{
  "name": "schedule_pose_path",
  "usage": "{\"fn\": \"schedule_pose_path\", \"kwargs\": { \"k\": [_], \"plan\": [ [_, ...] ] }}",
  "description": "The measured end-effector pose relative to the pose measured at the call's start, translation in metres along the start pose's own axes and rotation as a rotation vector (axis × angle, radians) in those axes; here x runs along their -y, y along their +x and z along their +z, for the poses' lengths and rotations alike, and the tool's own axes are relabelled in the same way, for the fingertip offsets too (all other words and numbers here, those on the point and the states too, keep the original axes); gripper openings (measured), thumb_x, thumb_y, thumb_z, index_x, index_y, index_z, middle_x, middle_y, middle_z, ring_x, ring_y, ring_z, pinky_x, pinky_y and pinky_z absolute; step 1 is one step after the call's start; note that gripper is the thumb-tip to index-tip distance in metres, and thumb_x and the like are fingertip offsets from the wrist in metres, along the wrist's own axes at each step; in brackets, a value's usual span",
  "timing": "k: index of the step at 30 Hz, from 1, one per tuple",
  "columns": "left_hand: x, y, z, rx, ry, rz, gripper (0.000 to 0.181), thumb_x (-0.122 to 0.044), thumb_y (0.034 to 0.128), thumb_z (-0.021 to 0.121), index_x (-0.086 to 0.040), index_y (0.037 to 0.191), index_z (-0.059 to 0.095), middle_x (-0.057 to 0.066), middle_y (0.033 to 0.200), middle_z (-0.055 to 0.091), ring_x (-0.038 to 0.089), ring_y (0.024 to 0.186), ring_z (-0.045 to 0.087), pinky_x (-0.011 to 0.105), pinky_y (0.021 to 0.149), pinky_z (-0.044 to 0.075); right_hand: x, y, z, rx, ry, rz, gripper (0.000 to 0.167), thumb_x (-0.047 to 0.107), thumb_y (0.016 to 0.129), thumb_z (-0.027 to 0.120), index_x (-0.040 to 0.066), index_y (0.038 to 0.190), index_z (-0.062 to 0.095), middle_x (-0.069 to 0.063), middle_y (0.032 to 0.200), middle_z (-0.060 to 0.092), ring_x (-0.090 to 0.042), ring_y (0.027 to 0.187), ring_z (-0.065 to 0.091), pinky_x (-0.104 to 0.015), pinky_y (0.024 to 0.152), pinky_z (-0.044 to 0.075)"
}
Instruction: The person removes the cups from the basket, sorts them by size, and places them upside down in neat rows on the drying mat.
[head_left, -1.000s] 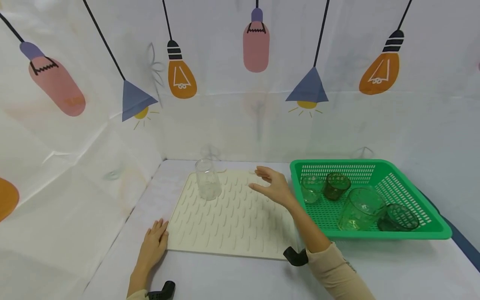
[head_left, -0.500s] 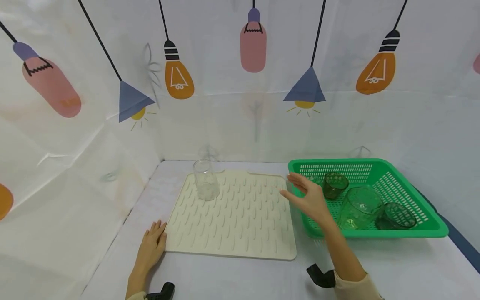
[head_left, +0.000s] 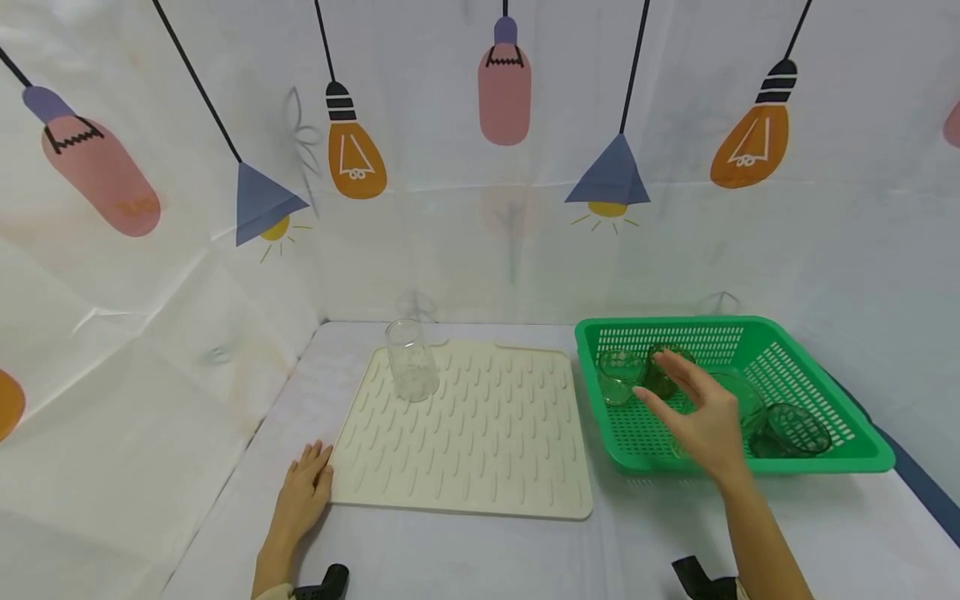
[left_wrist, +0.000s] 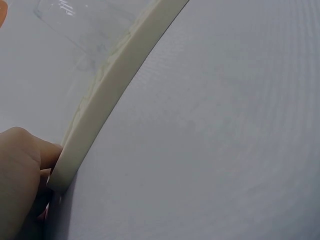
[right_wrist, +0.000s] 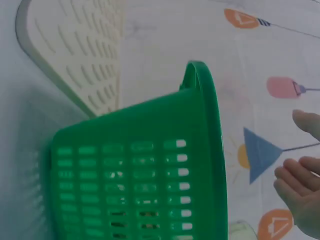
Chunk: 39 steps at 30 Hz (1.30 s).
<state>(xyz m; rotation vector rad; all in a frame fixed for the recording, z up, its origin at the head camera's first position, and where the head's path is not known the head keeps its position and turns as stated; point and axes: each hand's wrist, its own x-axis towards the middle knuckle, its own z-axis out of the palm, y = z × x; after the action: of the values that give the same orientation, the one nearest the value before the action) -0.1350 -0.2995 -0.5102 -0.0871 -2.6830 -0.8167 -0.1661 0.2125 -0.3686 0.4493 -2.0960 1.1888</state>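
Note:
My right hand (head_left: 705, 417) hovers over the green basket (head_left: 637, 465), thumb and fingers apart with nothing between them. Below and around it in the basket are a small clear glass (head_left: 619, 379), a brown glass (head_left: 660, 382), a larger clear glass (head_left: 742, 396) partly hidden by the hand, and a dark glass (head_left: 791, 432) lying tilted. At the left, my left hand (head_left: 300, 492) rests flat by the near left corner of the cream ridged drying mat (head_left: 480, 442), its fingers touching the mat's edge. A tall clear glass (head_left: 412, 362) stands on the mat's far left part.
A white cloth covers the table (head_left: 465, 558). Behind it hangs a white sheet (head_left: 450, 250) printed with lamps and bulbs. In the right wrist view the basket's slotted side wall (right_wrist: 140, 165) rises near the mat's corner.
My right hand has moved right, from above the mat to over the basket, its fingers staying spread. The left hand and the tall glass have stayed in place.

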Motion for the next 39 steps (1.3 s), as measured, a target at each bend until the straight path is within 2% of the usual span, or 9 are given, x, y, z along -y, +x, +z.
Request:
{"fn": "schedule_pose_path", "kwargs": {
  "k": [3,7,10,11,16,21,26,34,39],
  "plan": [
    [-0.001,0.000,-0.001,-0.003,0.000,0.000,0.035,-0.001,0.0913,0.049,0.018,0.120,0.052,0.039,0.130,0.042,0.056,0.123,0.035,0.065,0.100,0.023,-0.006,-0.001,-0.012,-0.075,-0.090,-0.015,0.063,-0.010,0.063,0.080,-0.008,0.122,0.058,-0.028,0.115,0.061,0.003,0.114,0.053,-0.006,0.093,0.038],
    [-0.002,0.000,-0.001,0.006,-0.003,-0.015,0.035,-0.001,0.0913,0.049,0.018,0.121,0.052,0.039,0.131,0.041,0.056,0.124,0.034,0.065,0.101,0.023,-0.020,-0.004,-0.025,-0.150,-0.234,-0.028,0.068,0.006,0.063,0.083,-0.005,0.125,0.057,-0.030,0.119,0.058,-0.030,0.119,0.054,-0.009,0.098,0.033],
    [-0.003,0.000,-0.002,0.014,-0.003,-0.027,0.036,-0.002,0.0917,0.048,0.017,0.122,0.051,0.038,0.132,0.040,0.056,0.125,0.033,0.064,0.101,0.022,-0.032,-0.005,-0.031,-0.166,-0.284,-0.019,0.071,0.012,0.064,0.083,-0.006,0.127,0.055,-0.032,0.123,0.055,-0.050,0.116,0.049,-0.025,0.104,0.035],
    [-0.003,0.000,-0.002,0.015,-0.002,-0.030,0.036,-0.001,0.0917,0.048,0.017,0.122,0.051,0.038,0.132,0.040,0.056,0.125,0.033,0.064,0.102,0.022,-0.035,-0.006,-0.032,-0.167,-0.292,-0.011,0.073,0.013,0.064,0.083,-0.006,0.128,0.054,-0.032,0.124,0.054,-0.051,0.116,0.048,-0.032,0.105,0.037],
    [-0.002,0.001,-0.001,0.020,-0.008,-0.032,0.036,-0.001,0.0912,0.049,0.017,0.122,0.052,0.037,0.132,0.040,0.055,0.126,0.033,0.064,0.102,0.022,-0.048,-0.010,-0.037,-0.167,-0.300,0.055,0.079,0.013,0.061,0.084,-0.006,0.131,0.051,-0.033,0.128,0.051,-0.051,0.120,0.045,-0.046,0.104,0.037],
    [-0.003,0.001,-0.001,0.018,-0.011,-0.028,0.036,-0.001,0.0909,0.050,0.017,0.122,0.052,0.037,0.132,0.041,0.055,0.126,0.033,0.064,0.102,0.022,-0.051,-0.012,-0.043,-0.127,-0.291,0.125,0.085,0.017,0.062,0.085,-0.010,0.133,0.046,-0.035,0.133,0.044,-0.051,0.126,0.038,-0.061,0.101,0.031],
    [-0.004,0.001,-0.002,0.013,-0.017,-0.027,0.036,-0.001,0.0903,0.050,0.018,0.121,0.052,0.038,0.132,0.041,0.056,0.125,0.033,0.065,0.101,0.023,-0.052,-0.012,-0.048,-0.053,-0.333,0.178,0.089,0.024,0.065,0.084,-0.014,0.133,0.041,-0.039,0.134,0.040,-0.054,0.126,0.034,-0.064,0.101,0.029],
    [-0.005,0.001,-0.002,0.021,-0.008,-0.033,0.036,-0.001,0.0905,0.049,0.018,0.121,0.052,0.038,0.132,0.041,0.055,0.126,0.033,0.065,0.101,0.023,-0.048,-0.018,-0.054,0.099,-0.328,0.470,0.094,0.032,0.078,0.075,-0.008,0.145,0.022,-0.036,0.143,0.028,-0.054,0.128,0.030,-0.068,0.096,0.030],
    [-0.005,0.001,-0.003,0.026,-0.010,-0.040,0.036,-0.002,0.0910,0.050,0.018,0.121,0.051,0.038,0.132,0.040,0.055,0.126,0.032,0.065,0.102,0.022,-0.050,-0.021,-0.054,0.119,-0.272,0.553,0.095,0.032,0.081,0.072,-0.003,0.148,0.015,-0.032,0.146,0.027,-0.052,0.124,0.036,-0.067,0.094,0.032]
  ]
}}
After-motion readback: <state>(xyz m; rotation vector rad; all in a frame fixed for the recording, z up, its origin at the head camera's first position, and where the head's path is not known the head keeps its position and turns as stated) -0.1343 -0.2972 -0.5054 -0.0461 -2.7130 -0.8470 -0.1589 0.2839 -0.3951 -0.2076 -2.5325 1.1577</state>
